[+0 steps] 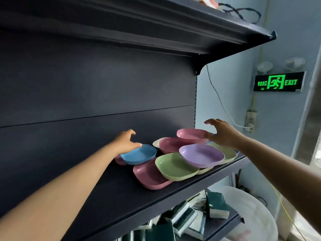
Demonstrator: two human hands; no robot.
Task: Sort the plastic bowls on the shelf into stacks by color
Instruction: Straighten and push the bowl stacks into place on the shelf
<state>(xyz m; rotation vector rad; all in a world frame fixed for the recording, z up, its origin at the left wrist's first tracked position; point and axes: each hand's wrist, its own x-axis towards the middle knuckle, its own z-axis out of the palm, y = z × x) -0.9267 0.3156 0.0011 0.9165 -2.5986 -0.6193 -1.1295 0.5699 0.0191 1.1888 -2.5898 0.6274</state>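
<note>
Left hand [125, 142] on blue bowl [138, 154]

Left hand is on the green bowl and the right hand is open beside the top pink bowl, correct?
Not quite. In the head view the left hand is on the blue bowl, not a green one. The right hand is open beside the top pink bowl.

On the dark shelf [121, 193] lie mixed shallow bowls: a blue bowl [139, 154] at left, pink bowls [151, 176], a green bowl [175, 166], and a purple bowl [201, 154] overlapping.
</note>
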